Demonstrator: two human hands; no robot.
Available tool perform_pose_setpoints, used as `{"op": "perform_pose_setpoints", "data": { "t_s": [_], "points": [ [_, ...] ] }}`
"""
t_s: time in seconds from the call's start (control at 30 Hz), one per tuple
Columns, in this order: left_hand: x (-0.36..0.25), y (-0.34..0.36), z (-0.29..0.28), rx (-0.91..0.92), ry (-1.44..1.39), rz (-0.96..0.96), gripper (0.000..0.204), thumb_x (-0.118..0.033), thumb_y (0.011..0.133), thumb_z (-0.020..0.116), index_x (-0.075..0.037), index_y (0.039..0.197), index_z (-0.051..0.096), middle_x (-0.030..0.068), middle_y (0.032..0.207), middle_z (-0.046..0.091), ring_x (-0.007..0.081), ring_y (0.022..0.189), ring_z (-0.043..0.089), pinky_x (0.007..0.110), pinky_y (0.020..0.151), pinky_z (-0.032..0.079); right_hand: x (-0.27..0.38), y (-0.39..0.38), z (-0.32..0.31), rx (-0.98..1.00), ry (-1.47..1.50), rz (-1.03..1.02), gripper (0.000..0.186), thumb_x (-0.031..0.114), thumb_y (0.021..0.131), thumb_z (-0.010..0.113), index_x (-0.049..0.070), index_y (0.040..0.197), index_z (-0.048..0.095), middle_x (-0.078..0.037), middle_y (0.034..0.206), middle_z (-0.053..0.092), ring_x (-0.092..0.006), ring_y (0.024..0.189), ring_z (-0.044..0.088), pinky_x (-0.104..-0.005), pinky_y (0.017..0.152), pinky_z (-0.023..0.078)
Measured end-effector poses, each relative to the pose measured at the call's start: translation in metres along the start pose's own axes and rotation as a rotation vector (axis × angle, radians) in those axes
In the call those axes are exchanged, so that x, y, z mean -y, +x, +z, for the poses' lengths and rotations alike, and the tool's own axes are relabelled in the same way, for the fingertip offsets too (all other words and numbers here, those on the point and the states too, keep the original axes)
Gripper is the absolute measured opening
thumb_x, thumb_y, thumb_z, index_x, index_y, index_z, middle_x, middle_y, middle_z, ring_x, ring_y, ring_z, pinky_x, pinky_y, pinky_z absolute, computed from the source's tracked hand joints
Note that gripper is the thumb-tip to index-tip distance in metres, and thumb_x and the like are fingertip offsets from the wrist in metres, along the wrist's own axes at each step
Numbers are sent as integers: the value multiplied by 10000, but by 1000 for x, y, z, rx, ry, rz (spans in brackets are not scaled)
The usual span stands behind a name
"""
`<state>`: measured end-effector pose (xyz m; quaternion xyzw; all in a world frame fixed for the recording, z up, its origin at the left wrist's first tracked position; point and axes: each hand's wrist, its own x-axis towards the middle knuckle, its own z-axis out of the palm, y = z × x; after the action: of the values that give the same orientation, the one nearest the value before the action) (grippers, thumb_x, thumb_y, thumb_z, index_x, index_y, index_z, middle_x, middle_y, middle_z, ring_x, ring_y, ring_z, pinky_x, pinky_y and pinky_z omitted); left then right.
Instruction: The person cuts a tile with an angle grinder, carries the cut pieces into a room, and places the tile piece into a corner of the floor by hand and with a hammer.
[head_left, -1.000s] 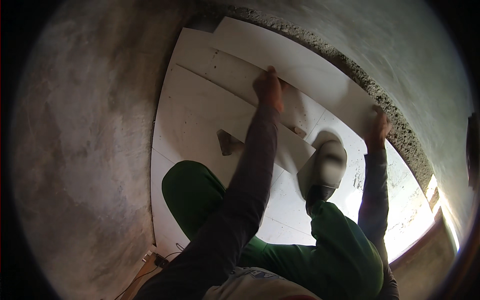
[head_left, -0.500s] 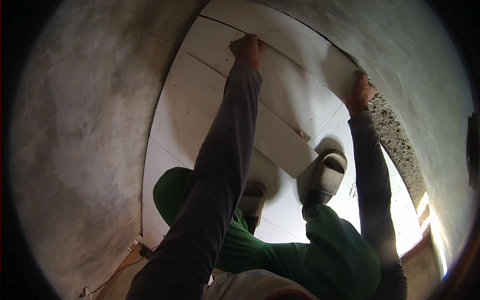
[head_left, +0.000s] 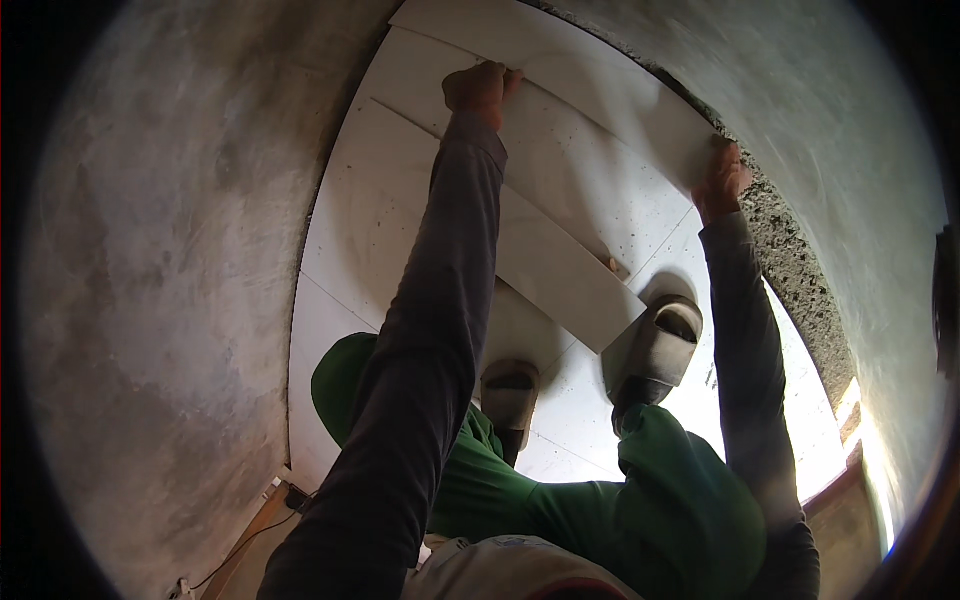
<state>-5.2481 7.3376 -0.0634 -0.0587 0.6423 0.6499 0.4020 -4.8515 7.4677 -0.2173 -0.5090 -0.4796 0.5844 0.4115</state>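
On the far left lies the rough grey concrete floor point(head_left: 150, 300), bare and stained, and beside it begins the field of laid white rectangular floor tiles point(head_left: 370, 230). The left hand point(head_left: 480, 88) reaches far forward on a long dark grey sleeve point(head_left: 440, 300) and its grip is closed on the left end of a large white rectangular tile point(head_left: 590, 120); the fingers curl over the tile's edge, so the tile lies just under and in front of this hand. The tile runs from there slantwise to the right and appears a little tilted, lying across the laid tiles at their far side. Below it, between the two arms, a narrower white tile strip point(head_left: 560, 275) lies slantwise on the laid tiles. Lower stand two pale grey slippers point(head_left: 650, 345) on the tiles, above the green trouser legs point(head_left: 690, 490). At the right end of the large tile the right hand point(head_left: 722, 180) holds its corner, the grip closed around the edge. Just right of this hand runs a band of coarse grey mortar point(head_left: 790, 250), between the tiles and the bare concrete.
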Motion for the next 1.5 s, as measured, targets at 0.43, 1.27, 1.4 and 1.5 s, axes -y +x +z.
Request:
{"op": "perform_pose_setpoints", "data": {
  "t_s": [0.43, 1.27, 1.4, 1.5],
  "points": [
    [64, 50, 1, 8, 706, 704, 115, -84, 837, 645, -17, 824, 739, 63, 844, 734, 138, 717, 652, 304, 660, 515, 7, 38, -27, 16, 328, -18, 384, 456, 1032, 557, 78, 1083, 603, -42, 968, 607, -158, 900, 579, -338, 775, 517],
    [65, -22, 3, -140, 1244, 867, 424, -357, 892, 710, -105, 1232, 699, 113, 1137, 635, 287, 1096, 614, 444, 916, 530, 101, -39, 33, 197, 298, 14, 254, 195, 990, 662, 5, 1158, 668, -74, 1057, 704, -174, 964, 664, -326, 842, 535],
    [73, -32, -4, -194, 1313, 1149, 460, -360, 929, 680, -113, 1315, 642, 110, 1298, 575, 323, 1189, 515, 453, 950, 492, 101, -43, 38, 167, 291, 95, 312, 201, 963, 656, -51, 1145, 665, -85, 1086, 685, -211, 990, 628, -373, 909, 499],
    [76, -41, 4, -122, 1355, 1127, 502, -402, 946, 642, -115, 1357, 613, 98, 1435, 522, 349, 1205, 485, 483, 970, 457, 91, -35, 22, 144, 296, 68, 312, 211, 973, 655, -53, 1140, 670, -80, 1074, 691, -206, 993, 629, -363, 908, 500]
  ]
}}
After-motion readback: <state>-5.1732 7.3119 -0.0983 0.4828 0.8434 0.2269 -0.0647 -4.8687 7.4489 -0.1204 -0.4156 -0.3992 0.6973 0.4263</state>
